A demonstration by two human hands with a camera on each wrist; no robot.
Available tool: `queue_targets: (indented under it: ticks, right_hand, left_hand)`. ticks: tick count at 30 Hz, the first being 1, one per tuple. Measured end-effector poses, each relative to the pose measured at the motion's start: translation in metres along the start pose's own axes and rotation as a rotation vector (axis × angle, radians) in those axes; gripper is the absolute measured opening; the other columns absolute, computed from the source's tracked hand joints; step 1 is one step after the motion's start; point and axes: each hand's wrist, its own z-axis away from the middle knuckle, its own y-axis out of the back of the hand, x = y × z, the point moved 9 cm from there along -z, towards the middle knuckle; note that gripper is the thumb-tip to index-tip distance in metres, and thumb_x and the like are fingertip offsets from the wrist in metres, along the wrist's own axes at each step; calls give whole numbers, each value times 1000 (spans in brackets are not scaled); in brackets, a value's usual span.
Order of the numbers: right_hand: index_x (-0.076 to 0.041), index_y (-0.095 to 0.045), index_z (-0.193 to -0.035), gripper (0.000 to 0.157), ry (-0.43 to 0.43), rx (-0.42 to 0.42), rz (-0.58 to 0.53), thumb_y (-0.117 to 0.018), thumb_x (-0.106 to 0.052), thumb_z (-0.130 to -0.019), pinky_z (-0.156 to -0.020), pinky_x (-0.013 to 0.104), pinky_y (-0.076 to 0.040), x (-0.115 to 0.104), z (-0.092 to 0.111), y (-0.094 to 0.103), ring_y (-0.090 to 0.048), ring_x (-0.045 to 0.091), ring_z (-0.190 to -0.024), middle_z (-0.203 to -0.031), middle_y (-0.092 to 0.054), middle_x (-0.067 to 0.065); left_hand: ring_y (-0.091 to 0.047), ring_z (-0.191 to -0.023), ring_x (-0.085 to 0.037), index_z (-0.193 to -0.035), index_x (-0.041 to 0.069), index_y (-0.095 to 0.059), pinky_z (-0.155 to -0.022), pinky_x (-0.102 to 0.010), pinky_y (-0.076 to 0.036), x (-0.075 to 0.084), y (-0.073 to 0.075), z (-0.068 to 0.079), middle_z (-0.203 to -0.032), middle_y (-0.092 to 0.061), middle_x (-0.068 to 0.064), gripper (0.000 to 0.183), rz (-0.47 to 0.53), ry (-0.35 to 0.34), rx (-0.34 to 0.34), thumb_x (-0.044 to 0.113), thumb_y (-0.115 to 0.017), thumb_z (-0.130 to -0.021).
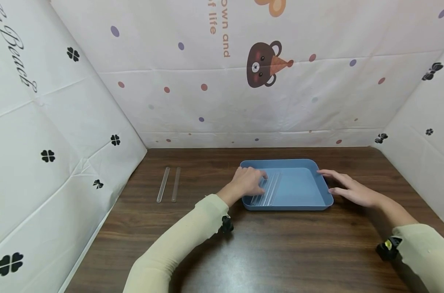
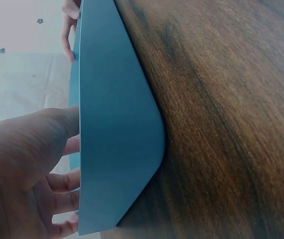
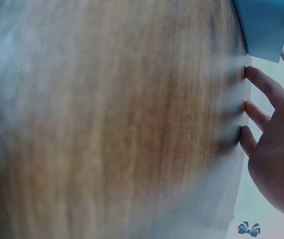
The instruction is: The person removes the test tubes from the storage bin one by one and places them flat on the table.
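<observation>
A shallow blue tray [image 1: 298, 162] lies on the table, with several clear straight tubes [image 1: 273, 190] side by side in its left part. My left hand [image 1: 246, 181] reaches over the tray's left rim, thumb and fingers bent down among the tubes. In the left wrist view the tray wall [image 2: 117, 119] hides those fingertips, so I cannot tell whether they pinch a tube. At the right end, my right hand [image 1: 353, 192] touches the rim with thumb and forefinger. The right wrist view shows its other fingers [image 3: 266, 84] loosely stretched, their tips at the tabletop.
Two more clear tubes, a left one [image 1: 163, 185] and a right one [image 1: 176, 185], lie on the brown wooden table [image 1: 280, 248] left of the tray. A printed white cloth [image 1: 207, 101] hangs along the back and both sides of the table.
</observation>
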Motion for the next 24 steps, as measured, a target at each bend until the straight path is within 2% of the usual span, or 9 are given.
queue_targets:
  ticks: [1, 2, 7, 15, 24]
  right_hand:
    - [-4, -49, -165, 59, -3, -2, 1, -66, -4, -109, -104, 8, -40, 0, 0, 0, -40, -28, -138, -158, -44, -38]
    - [-4, -49, -165, 59, -5, -3, 3, -66, -5, -109, -104, 8, -40, 1, 0, 0, -40, -29, -138, -158, -44, -39]
    - [-4, -49, -165, 59, -6, -4, 1, -66, -5, -109, -104, 8, -40, 1, 0, -1, -40, -29, -137, -158, -44, -39]
    - [-5, -49, -165, 59, -9, -1, -2, -66, -5, -109, -104, 7, -39, 2, 1, -2, -40, -29, -137, -157, -43, -40]
    - [-5, -49, -165, 59, -13, -6, 9, -67, -5, -109, -103, 9, -42, 3, 0, 0, -41, -28, -136, -157, -46, -36]
  left_hand:
    - [-64, -85, -13, -152, 33, -71, -77, -29, -45, 0, 0, 0, -140, -81, 6, 52, 3, 1, 2, 51, -78, -104]
    - [-63, -83, -13, -152, 33, -71, -71, -28, -42, 3, 11, 9, -140, -81, 6, 51, 9, -5, -3, 48, -78, -104]
    - [-61, -80, -11, -152, 33, -70, -59, -24, -36, 3, 12, 8, -140, -80, 5, 52, 30, 2, -5, 47, -80, -104]
    - [-59, -74, -11, -153, 31, -70, -52, -24, -36, 3, 17, 11, -141, -79, 4, 52, 63, -5, -12, 44, -80, -104]
    - [-58, -76, -10, -153, 33, -69, -53, -24, -39, 1, 29, 16, -131, -81, 5, 51, 66, 1, 7, 44, -79, -105]
